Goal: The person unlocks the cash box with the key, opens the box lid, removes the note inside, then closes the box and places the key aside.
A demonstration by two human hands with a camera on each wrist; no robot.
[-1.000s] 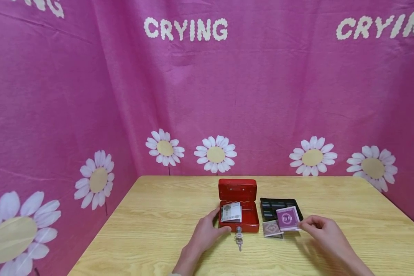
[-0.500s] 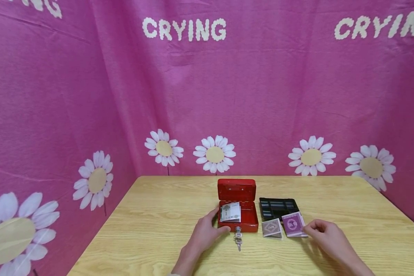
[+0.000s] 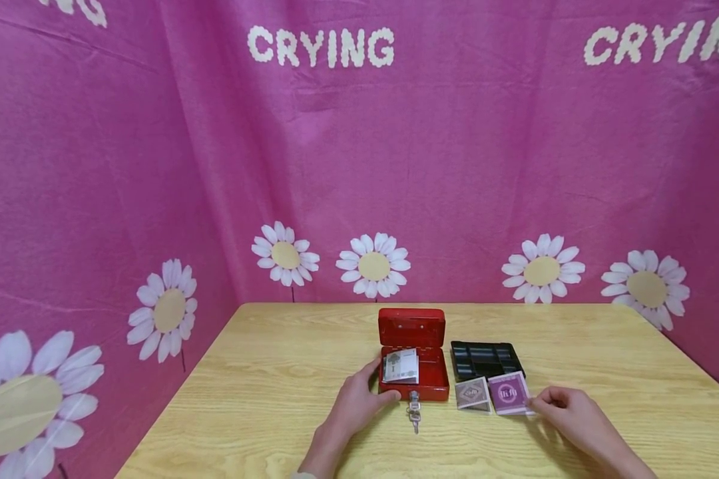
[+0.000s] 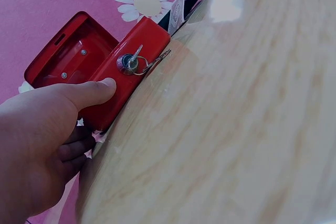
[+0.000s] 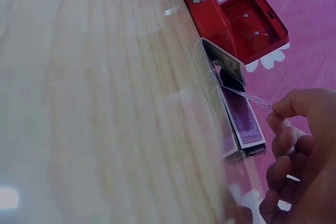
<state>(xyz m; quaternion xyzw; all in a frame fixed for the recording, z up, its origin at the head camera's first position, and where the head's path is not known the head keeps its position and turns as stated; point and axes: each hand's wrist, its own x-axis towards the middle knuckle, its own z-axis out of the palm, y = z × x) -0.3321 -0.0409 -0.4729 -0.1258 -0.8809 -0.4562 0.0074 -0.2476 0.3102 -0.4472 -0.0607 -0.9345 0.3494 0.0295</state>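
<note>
My left hand (image 3: 357,401) grips the front left corner of a small red cash box (image 3: 436,394), thumb on its front face in the left wrist view. The lid stands up, and a folded grey-green banknote (image 3: 402,366) leans in the left part of the box. Keys (image 3: 415,418) hang from the front lock. To the right, my right hand (image 3: 569,411) pinches the lower right corner of a folded purple banknote (image 3: 509,393) between thumb and index finger; the right wrist view shows its raised flap. Beside it a folded brownish banknote (image 3: 471,394) lies partly open.
A black compartment tray (image 3: 487,357) lies right of the cash box, directly behind the two folded notes. The wooden table (image 3: 287,359) reaches back to a pink curtain (image 3: 455,166) with daisies, which also closes off the left side.
The purple banknote has moved right and down with my right hand, from overlapping the tray and brownish note to beside that note. My left hand stays on the cash box.
</note>
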